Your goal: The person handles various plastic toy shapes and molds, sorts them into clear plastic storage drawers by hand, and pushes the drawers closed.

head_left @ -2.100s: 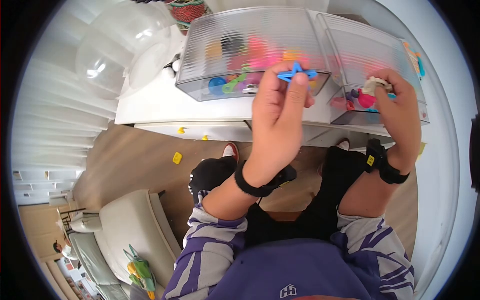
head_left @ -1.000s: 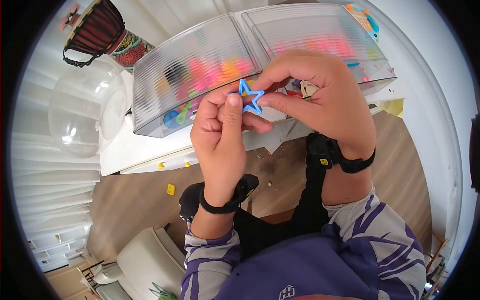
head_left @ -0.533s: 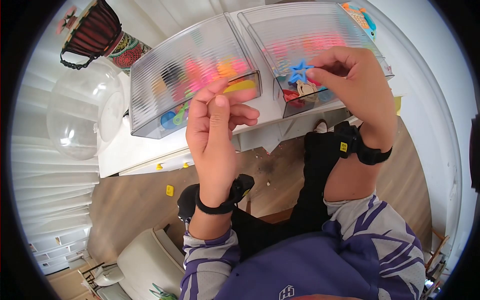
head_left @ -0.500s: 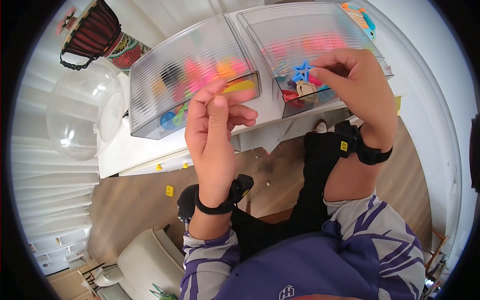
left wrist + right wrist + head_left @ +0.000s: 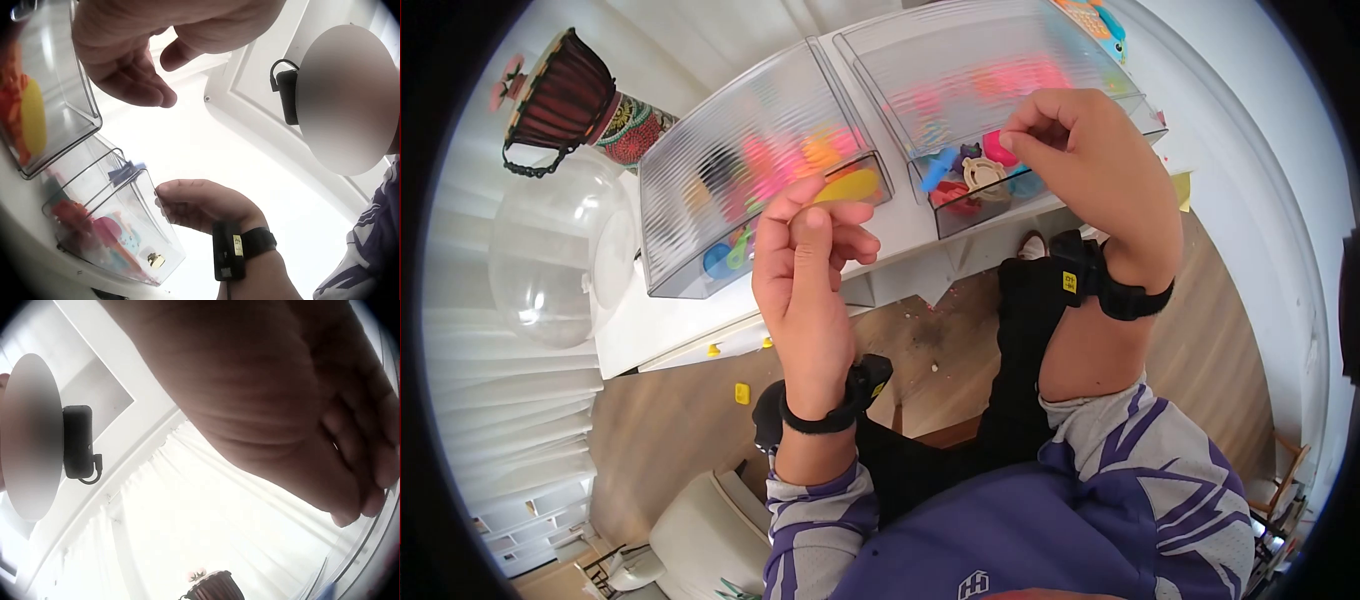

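The blue star-shaped cutter (image 5: 940,168) is at the front left corner of the right clear bin (image 5: 1040,200), beside a cream ring-shaped piece (image 5: 984,176). In the left wrist view the blue star cutter (image 5: 127,172) shows near the bin's rim. My right hand (image 5: 1090,165) hovers over that bin, fingers loosely bent and nothing between them, thumb tip close to a bright pink piece (image 5: 999,148). My left hand (image 5: 805,270) is raised in front of the left clear bin (image 5: 670,275), holding nothing, its fingers loosely bent.
Both lidded bins stand on a white cabinet (image 5: 625,345) and hold several bright toys. A clear plastic dome (image 5: 535,250) and a drum (image 5: 565,95) are at the left. A toy phone (image 5: 1095,25) sits at the back right. A yellow piece (image 5: 742,393) lies on the floor.
The star cutter passed from my left hand to my right, which held it over the right bin and let it go at the corner. A cream piece left my right hand earlier.
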Available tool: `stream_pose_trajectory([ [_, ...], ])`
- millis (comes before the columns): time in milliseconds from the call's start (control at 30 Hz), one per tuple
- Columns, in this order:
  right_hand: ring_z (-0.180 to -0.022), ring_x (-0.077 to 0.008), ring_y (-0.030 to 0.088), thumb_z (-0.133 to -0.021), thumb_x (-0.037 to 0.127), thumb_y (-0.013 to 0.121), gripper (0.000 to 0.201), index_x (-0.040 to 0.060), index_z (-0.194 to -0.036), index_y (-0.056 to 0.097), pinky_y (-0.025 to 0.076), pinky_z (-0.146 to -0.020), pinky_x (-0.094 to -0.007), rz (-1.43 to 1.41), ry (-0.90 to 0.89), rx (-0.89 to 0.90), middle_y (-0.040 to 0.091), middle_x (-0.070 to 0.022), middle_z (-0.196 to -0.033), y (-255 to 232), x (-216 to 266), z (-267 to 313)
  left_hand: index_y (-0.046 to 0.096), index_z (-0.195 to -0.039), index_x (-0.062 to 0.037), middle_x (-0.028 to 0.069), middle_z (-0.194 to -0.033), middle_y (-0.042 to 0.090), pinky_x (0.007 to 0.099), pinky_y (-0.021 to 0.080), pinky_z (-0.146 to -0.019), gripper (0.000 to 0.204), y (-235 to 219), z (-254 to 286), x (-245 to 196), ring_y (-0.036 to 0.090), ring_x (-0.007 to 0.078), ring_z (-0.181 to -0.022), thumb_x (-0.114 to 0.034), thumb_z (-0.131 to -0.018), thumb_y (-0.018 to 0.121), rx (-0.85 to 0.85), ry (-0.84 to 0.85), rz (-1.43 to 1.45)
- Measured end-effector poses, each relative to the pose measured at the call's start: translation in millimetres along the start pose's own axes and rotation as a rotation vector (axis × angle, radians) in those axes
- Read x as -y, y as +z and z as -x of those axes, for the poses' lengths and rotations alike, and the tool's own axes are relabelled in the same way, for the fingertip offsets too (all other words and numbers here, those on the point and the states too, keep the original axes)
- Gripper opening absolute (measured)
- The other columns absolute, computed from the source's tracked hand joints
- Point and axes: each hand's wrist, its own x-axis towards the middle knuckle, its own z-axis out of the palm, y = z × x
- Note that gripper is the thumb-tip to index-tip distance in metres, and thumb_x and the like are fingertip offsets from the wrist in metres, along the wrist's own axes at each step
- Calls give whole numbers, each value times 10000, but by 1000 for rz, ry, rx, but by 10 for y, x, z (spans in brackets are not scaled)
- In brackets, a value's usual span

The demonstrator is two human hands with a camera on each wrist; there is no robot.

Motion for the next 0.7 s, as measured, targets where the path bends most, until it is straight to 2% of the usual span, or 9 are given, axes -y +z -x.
stream_pose_trajectory([
  [100,-787,-111,652,-1035,134,798,162,-22,-1074,810,538,-747,-310,-44,-39,-20,794,-38,-892,7,0,-17,665,-1484,-26,99,-1190,801,342,564,-911,311,1,-7,34,707,151,-983,-185,-1230,583,-5,3,4],
  [167,-805,-110,665,-1033,135,800,169,-30,-1068,805,545,-760,-307,-112,-136,-76,799,-45,-899,24,0,-23,671,-1480,-27,81,-1196,794,336,552,-960,308,0,-22,66,689,145,-1015,-179,-1223,600,-20,33,-78],
  [300,-804,-116,679,-1030,137,806,176,-30,-1088,813,558,-773,-308,-99,-177,-127,813,-52,-910,74,-23,-39,673,-1463,-37,93,-1191,818,335,556,-986,297,-34,-11,64,684,130,-1019,-207,-1223,629,18,-9,-41],
  [367,-710,-91,608,-1018,151,843,223,-33,-924,758,503,-679,-302,-125,-196,-172,736,-31,-782,106,5,-36,696,-1430,-42,80,-1174,815,333,558,-977,262,-13,-8,47,680,130,-1005,-185,-1219,631,-12,-8,-88],
  [400,-710,-91,608,-1018,151,843,223,-33,-924,758,503,-679,-302,-125,-191,-175,736,-31,-782,98,42,-30,696,-1430,-42,80,-1174,815,333,558,-977,262,-11,-11,43,680,130,-1005,-185,-1219,631,-7,-11,-87],
  [467,-626,-63,470,-1006,172,884,433,-10,-734,600,384,-579,-308,-131,-128,-142,572,15,-650,62,153,-10,721,-1374,-47,66,-1147,810,322,557,-968,211,-18,-13,33,679,128,-999,-154,-1212,639,-4,-21,-73],
  [500,-626,-63,470,-1006,172,884,433,-10,-734,600,384,-579,-308,-131,-125,-144,572,15,-650,80,188,-10,721,-1374,-47,66,-1147,810,322,557,-968,211,-21,-9,28,679,128,-999,-154,-1212,639,0,-23,-73],
  [567,-614,-47,361,-989,205,922,599,27,-657,456,281,-549,-322,-251,-164,-257,438,52,-614,114,243,-16,710,-1364,-41,52,-1159,773,314,527,-981,207,-27,-2,17,642,142,-997,-148,-1210,623,21,-34,-77],
  [700,-603,-62,344,-993,235,924,608,26,-660,461,286,-543,-336,-248,-186,-278,419,47,-609,130,203,-31,723,-1302,-41,55,-1130,768,311,528,-957,172,-16,-6,2,639,144,-964,-143,-1206,624,18,-43,-109],
])
